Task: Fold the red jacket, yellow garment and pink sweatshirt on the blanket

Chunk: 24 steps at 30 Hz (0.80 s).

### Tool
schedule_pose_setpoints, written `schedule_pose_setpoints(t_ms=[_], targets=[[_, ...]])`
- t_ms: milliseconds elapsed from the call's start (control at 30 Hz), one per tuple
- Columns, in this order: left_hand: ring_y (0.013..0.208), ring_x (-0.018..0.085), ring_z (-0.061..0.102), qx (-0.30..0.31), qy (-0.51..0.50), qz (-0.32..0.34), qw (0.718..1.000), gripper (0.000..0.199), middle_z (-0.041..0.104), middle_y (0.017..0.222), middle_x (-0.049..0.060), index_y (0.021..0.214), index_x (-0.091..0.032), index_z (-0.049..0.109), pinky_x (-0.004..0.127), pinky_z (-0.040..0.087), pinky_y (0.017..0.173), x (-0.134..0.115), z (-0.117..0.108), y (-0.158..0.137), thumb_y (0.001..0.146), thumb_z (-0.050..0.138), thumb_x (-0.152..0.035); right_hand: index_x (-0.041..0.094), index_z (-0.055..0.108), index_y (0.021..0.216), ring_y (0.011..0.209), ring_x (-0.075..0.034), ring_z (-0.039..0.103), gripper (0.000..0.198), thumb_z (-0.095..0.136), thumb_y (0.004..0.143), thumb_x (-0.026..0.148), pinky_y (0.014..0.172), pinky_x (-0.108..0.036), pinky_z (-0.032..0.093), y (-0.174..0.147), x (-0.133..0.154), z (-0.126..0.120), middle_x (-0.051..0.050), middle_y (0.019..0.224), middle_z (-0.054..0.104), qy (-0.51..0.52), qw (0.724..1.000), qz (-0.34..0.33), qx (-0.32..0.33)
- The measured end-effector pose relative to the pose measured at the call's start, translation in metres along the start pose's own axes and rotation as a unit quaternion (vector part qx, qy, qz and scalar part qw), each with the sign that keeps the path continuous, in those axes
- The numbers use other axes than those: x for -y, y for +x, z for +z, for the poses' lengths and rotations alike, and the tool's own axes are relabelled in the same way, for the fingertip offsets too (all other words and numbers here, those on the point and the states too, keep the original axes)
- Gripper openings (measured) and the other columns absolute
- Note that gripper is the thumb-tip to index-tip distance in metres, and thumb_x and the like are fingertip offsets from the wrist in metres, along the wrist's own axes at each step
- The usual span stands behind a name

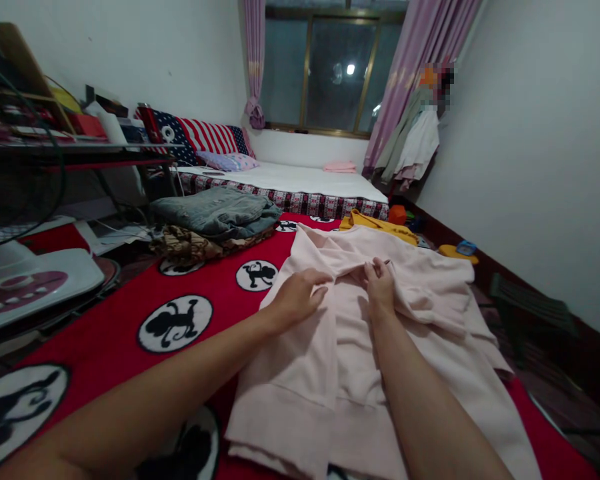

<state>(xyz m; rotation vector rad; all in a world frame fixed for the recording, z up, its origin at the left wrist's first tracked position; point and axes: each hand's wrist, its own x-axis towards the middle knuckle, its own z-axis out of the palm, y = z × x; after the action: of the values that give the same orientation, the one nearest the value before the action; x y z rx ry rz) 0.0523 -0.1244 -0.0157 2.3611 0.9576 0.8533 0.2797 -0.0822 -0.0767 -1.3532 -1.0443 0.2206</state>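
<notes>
A pale pink jacket (300, 373) lies spread on a red blanket (220, 273) printed with black monkeys in white circles. Its front edges run down the middle, and one sleeve is folded across the right side. My left hand (300, 297) is at the left front edge near the collar, thumb and fingers curled at the cloth. On the other side of the opening, my right hand (379, 283) pinches the opposite edge, slightly raised. Parts of the fingertips are hidden in the fabric.
Folded jeans (220, 212) lie on a brown patterned cloth (195, 247) at the far left of the blanket. Yellow clothing (380, 225) sits behind the jacket. Beyond stands a bed (280, 177); a fan (25, 280) is at left, a dark stool (530, 303) at right.
</notes>
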Motion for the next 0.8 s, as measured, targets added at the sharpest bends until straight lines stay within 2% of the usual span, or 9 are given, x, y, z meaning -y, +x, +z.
schedule_pose_setpoints(t_ms=[67,200,267,333,433,533,600,667,800], targets=[[0.127,0.024,0.05,-0.043,0.093,-0.007,0.995,0.043,0.056,0.136,0.014,0.131,-0.014,0.056,0.037,0.037,0.109,0.021,0.011,0.007,0.089,0.051,-0.022,0.013,0.065,0.111,0.089,-0.024,0.067,0.048,0.048,0.085,0.051,0.075,-0.037,0.056,-0.005,0.011,-0.002,-0.012,0.1,0.07,0.046,0.998,0.037,-0.034],[0.144,0.032,0.026,0.05,0.202,-0.064,0.976,0.05,0.035,0.152,0.019,0.14,-0.014,0.047,0.051,0.022,0.116,0.044,0.031,0.004,0.096,0.042,-0.036,0.016,0.066,0.079,0.054,-0.018,0.062,0.041,0.049,0.085,0.053,0.053,-0.03,0.052,-0.019,0.041,-0.008,-0.005,0.067,0.067,0.082,0.993,0.084,-0.024],[0.145,0.032,0.023,0.061,0.216,-0.07,0.972,0.048,0.032,0.155,0.016,0.14,-0.02,0.047,0.053,0.02,0.117,0.045,0.036,0.002,0.098,0.037,-0.04,0.017,0.064,0.075,0.04,-0.014,0.052,0.037,0.053,0.084,0.051,0.043,-0.025,0.043,-0.026,0.058,-0.008,0.001,0.049,0.058,0.035,0.997,0.069,0.004],[0.145,0.031,0.023,0.053,0.22,-0.068,0.972,0.048,0.032,0.155,0.014,0.141,-0.023,0.047,0.052,0.02,0.117,0.044,0.037,0.001,0.097,0.037,-0.04,0.017,0.066,0.079,0.036,-0.013,0.047,0.032,0.057,0.083,0.047,0.039,-0.023,0.037,-0.028,0.073,-0.005,0.004,0.043,0.052,-0.001,0.999,0.036,0.022],[0.144,0.031,0.026,0.039,0.222,-0.068,0.972,0.048,0.034,0.154,0.013,0.141,-0.023,0.048,0.051,0.02,0.118,0.042,0.037,0.001,0.097,0.038,-0.039,0.017,0.066,0.09,0.042,-0.012,0.052,0.029,0.057,0.083,0.044,0.042,-0.022,0.042,-0.016,0.089,0.007,0.002,0.058,0.062,0.015,0.999,-0.008,0.031],[0.144,0.031,0.026,0.027,0.213,-0.068,0.974,0.049,0.035,0.154,0.014,0.141,-0.022,0.048,0.051,0.018,0.118,0.042,0.038,0.001,0.096,0.039,-0.039,0.016,0.067,0.09,0.05,-0.011,0.058,0.024,0.057,0.081,0.036,0.048,-0.022,0.047,0.015,0.09,0.028,-0.003,0.078,0.069,-0.004,0.997,-0.043,0.06],[0.144,0.032,0.026,0.024,0.201,-0.07,0.977,0.049,0.034,0.154,0.015,0.141,-0.022,0.048,0.051,0.018,0.118,0.043,0.039,0.001,0.096,0.039,-0.039,0.015,0.067,0.093,0.053,-0.01,0.061,0.022,0.058,0.078,0.027,0.051,-0.022,0.049,0.039,0.083,0.048,-0.006,0.091,0.07,-0.046,0.993,-0.017,0.104],[0.145,0.031,0.025,0.024,0.19,-0.074,0.979,0.05,0.033,0.155,0.015,0.141,-0.022,0.048,0.051,0.017,0.119,0.043,0.039,0.001,0.096,0.038,-0.04,0.011,0.066,0.103,0.052,-0.01,0.062,0.033,0.06,0.071,0.018,0.049,-0.022,0.049,0.061,0.071,0.069,-0.01,0.103,0.069,-0.088,0.984,0.04,0.149],[0.146,0.03,0.022,0.022,0.17,-0.08,0.982,0.05,0.031,0.156,0.014,0.141,-0.023,0.048,0.051,0.016,0.119,0.045,0.039,0.001,0.096,0.038,-0.042,0.007,0.056,0.124,0.048,-0.011,0.059,0.065,0.063,0.059,0.007,0.044,-0.023,0.047,0.085,0.046,0.107,-0.012,0.096,0.07,-0.129,0.968,0.082,0.198]])
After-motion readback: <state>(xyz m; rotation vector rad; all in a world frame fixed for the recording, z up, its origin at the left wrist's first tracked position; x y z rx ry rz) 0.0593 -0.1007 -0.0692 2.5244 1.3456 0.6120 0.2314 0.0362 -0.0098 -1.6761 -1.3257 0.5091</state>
